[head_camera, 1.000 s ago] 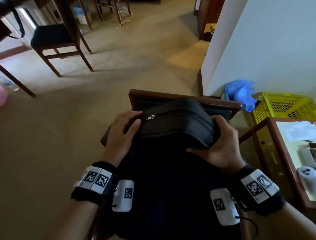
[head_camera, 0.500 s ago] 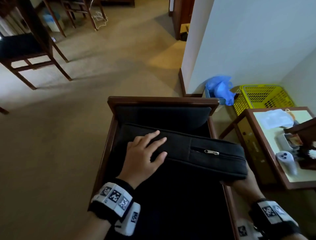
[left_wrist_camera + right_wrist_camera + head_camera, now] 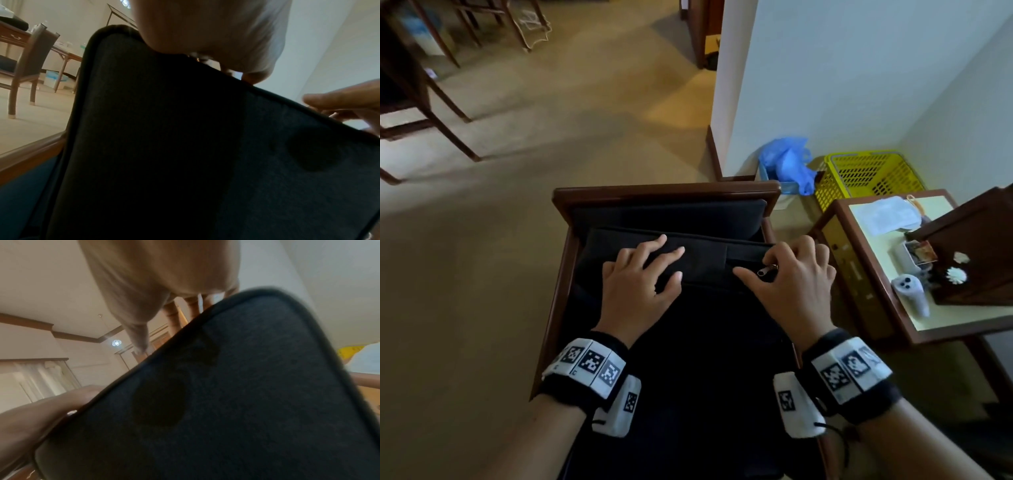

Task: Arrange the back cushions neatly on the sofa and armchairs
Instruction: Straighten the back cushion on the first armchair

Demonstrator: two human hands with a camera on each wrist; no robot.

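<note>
The back cushion [image 3: 702, 253] stands upright on the seat of the armchair [image 3: 664, 192], its top edge just in front of the wooden back rail. The left hand [image 3: 640, 287] lies flat on this top edge; its fingers [image 3: 654, 245] are straight and a little spread, and they press the fabric without gripping it. The right hand [image 3: 794, 284] rests on the right part of the same edge. Its fingers are bent, with the small metal zipper pull [image 3: 766, 270] showing just beside the fingertips; I cannot tell if they really pinch it. The cushion is black, flat and rectangular, with a piped seam around the border. To the right of the armchair stands a side table [image 3: 962, 322], with a yellow basket [image 3: 866, 174] behind it.
</note>
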